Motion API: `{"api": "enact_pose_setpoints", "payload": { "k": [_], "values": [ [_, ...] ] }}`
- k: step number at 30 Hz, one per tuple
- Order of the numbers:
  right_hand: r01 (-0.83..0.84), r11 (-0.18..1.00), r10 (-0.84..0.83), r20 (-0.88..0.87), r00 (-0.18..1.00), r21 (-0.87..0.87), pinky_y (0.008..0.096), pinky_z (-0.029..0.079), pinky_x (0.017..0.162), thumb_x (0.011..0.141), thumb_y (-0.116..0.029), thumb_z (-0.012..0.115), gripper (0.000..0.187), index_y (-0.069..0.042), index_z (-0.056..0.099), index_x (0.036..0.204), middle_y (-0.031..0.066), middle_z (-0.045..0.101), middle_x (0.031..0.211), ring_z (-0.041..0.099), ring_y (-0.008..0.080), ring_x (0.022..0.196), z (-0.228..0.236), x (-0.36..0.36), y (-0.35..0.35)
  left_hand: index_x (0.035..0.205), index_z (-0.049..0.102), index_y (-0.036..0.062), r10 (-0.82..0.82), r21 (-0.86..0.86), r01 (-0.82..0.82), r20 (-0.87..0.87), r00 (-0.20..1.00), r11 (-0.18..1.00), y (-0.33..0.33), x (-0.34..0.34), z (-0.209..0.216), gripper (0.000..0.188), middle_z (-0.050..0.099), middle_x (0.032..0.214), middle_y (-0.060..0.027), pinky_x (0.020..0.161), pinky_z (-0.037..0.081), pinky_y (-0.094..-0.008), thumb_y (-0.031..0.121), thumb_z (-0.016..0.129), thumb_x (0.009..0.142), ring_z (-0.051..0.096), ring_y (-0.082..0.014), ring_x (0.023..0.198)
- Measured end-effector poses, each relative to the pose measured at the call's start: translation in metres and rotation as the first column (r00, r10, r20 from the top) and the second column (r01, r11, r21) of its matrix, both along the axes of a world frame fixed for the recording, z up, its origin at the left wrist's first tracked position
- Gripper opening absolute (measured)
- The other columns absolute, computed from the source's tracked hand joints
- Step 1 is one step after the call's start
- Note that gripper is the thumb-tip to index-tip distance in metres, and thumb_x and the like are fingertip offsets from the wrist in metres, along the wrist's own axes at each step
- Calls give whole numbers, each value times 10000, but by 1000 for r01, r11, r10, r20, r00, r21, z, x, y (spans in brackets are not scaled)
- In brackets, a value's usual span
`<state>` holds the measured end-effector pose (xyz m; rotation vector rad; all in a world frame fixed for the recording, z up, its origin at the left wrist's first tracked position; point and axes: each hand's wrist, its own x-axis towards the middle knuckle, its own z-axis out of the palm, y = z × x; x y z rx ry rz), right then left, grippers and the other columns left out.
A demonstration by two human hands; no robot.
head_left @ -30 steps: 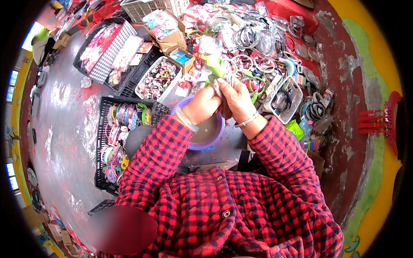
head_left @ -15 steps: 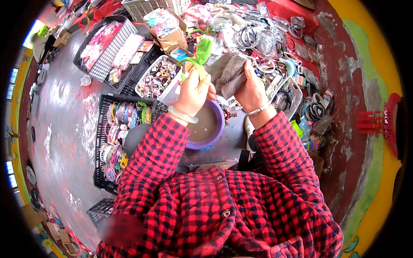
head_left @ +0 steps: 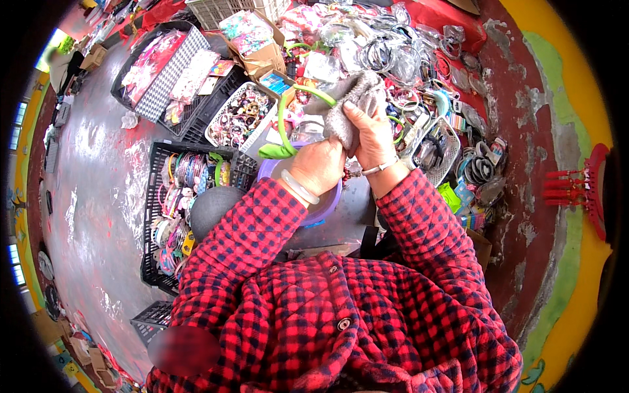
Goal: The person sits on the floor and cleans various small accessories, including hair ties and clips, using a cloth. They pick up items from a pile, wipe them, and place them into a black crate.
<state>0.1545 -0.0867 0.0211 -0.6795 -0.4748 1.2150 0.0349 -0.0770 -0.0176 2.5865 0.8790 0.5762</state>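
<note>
My left hand (head_left: 318, 165) is closed, with a bright green headband (head_left: 282, 121) coming out beside it; a leaf-shaped end shows next to the wrist. The band arches up and over into a grey cloth (head_left: 342, 116). My right hand (head_left: 372, 137) grips this cloth with the thumb on top, folded around part of the band. The fingertips of my left hand press against the cloth's lower edge, and what lies inside that fist is hidden. Below both hands stands a purple basin (head_left: 331, 206), largely covered by my left hand and sleeve.
A black crate (head_left: 152, 216) of hair hoops stands at left. Beyond it are a white basket (head_left: 257, 134) of hair ties and a houndstooth box (head_left: 171, 72). Bagged accessories (head_left: 393, 52) heap up ahead. At right sits a white basket (head_left: 452, 147) with dark hoops.
My left hand has moved right and down, up against the cloth. The headband has turned, its leaf end now pointing left. The cloth has been bunched around the band by my right hand.
</note>
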Motion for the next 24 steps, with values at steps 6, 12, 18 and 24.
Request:
{"api": "enact_pose_setpoints", "payload": {
  "k": [6,12,18,24],
  "values": [
    [178,984,-168,205,964,-29,264,470,711,799,32,556,256,-36,535,1045,42,588,935,561,143,835,-15,7,9,842,427,3,1,-85,6,85,996,996,-8,2,14,139,560,582,-199,495,465,-443,124,477,794,576,-359,544],
    [305,947,-309,552,775,103,229,419,743,830,-5,510,181,-25,560,1003,17,574,909,511,96,822,-34,16,18,844,421,15,-12,-150,46,218,976,988,-11,4,11,135,543,577,-203,504,448,-463,130,479,803,559,-386,559],
    [339,936,-286,767,575,95,221,415,719,854,-50,514,141,-20,576,977,9,586,864,510,81,783,-45,35,24,851,438,38,36,-161,15,311,950,987,-8,7,7,170,538,595,-196,491,424,-453,201,487,851,545,-386,573],
    [429,881,-279,952,130,199,355,459,548,791,-219,621,150,-103,586,878,170,594,691,596,351,659,-12,37,15,862,461,46,80,-103,-61,198,977,993,-6,2,14,164,536,588,-183,483,414,-447,206,494,858,541,-375,559]
  ]
}}
